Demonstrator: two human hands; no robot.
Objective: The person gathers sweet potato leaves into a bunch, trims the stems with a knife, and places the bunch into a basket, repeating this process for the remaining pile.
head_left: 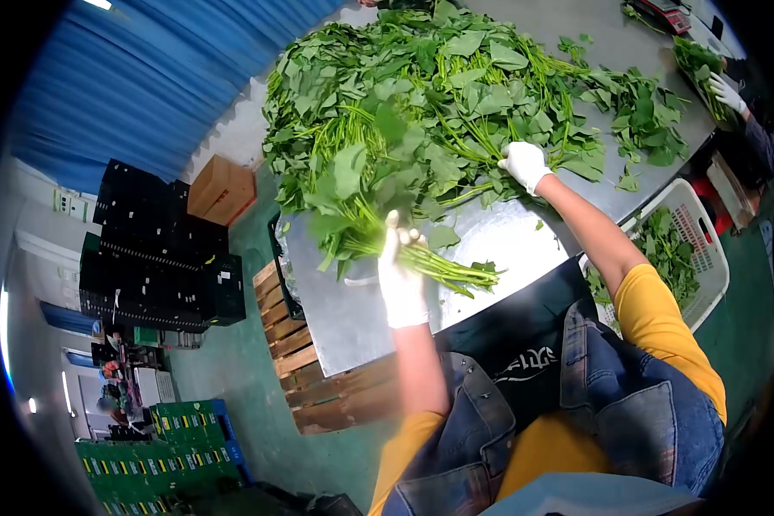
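Observation:
My left hand (pixel 402 275), in a white glove, is closed around a bunch of leafy greens (pixel 361 228) above the near left part of the metal table (pixel 353 322). The leaves point away to the left and the cut stems stick out to the right. My right hand (pixel 526 165), also gloved in white, has its fingers curled on green stems at the near edge of a large pile of leafy greens (pixel 404 95). Its fingertips are partly hidden among the stems. A few loose leaves lie on the metal between my hands.
A white plastic basket (pixel 714 273) with greens stands at right, below the table edge. A co-worker's gloved hand (pixel 727 92) holds greens at far right, near a red scale (pixel 662 13). Left are a wooden pallet (pixel 297 344), black crates (pixel 150 249) and a cardboard box (pixel 222 191).

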